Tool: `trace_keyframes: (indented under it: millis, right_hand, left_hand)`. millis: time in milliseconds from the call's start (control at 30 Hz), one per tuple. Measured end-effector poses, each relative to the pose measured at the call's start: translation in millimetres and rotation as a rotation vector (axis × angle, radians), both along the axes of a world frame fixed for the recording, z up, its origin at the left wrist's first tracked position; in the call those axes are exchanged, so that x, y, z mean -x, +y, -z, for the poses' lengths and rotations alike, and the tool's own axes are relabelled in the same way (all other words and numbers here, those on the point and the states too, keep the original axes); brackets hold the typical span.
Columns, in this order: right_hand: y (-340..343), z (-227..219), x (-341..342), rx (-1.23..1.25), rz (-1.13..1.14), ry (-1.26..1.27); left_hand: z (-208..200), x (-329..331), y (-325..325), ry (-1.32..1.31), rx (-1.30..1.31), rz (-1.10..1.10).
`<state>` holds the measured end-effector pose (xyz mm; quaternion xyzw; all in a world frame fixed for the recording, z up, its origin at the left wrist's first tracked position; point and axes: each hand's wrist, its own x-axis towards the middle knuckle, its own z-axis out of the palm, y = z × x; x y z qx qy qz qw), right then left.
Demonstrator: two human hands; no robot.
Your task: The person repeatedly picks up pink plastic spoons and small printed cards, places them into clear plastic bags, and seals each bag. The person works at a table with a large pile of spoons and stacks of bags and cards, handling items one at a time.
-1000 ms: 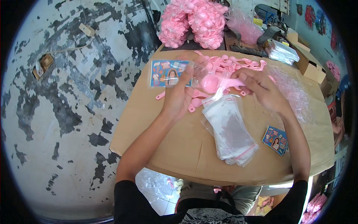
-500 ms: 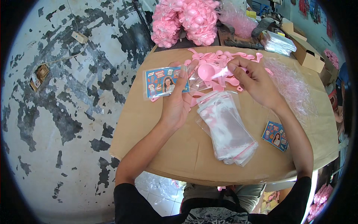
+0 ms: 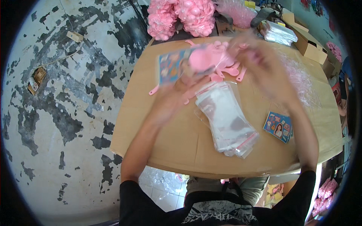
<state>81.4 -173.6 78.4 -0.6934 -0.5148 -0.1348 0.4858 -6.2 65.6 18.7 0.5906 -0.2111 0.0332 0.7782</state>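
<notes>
My left hand (image 3: 169,98), blurred by motion, grips a clear plastic bag with a blue printed card (image 3: 169,67) in it, over the table's far part. Right beside its fingers is a large pink scoop (image 3: 199,60); whether it is inside the bag or in front of it I cannot tell. My right hand (image 3: 269,73) is raised at the right of the scoop, its fingers too smeared to show what they hold. Beneath and behind both hands lies a heap of pink scoops (image 3: 230,70). A stack of clear resealable bags (image 3: 226,118) lies on the table between my forearms.
Small blue cards (image 3: 278,127) lie by my right forearm on the brown-covered table (image 3: 173,150). Shredded clear film (image 3: 299,81) spreads at the right. Behind stand bulging bags of pink scoops (image 3: 196,17), packed clear plastic (image 3: 278,33) and a cardboard box (image 3: 311,47). A peeling wall (image 3: 75,124) borders the left.
The left hand with the bagged card has tilted and moved slightly right. My right hand has risen and blurred. The large scoop appears further left, closer to the card. The whole view has shifted slightly.
</notes>
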Motion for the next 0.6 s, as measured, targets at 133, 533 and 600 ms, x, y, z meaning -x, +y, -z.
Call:
trace_keyframes:
  millis: [133,533,600]
  right_hand:
    - [-108.0,-49.8,-34.2,-0.057,0.334,-0.083]
    - [-186.3,-80.2,-29.8,0.032,0.581,-0.226]
    - [-186.2,-84.1,-23.0,-0.029,0.613,-0.219]
  left_hand:
    - [-31.0,87.3,-3.2,-0.300,-0.535,0.016]
    - [253.9,178.3,-135.5,-0.021,-1.101,0.276]
    - [279.9,194.4,-154.9,0.074,-1.052,0.360]
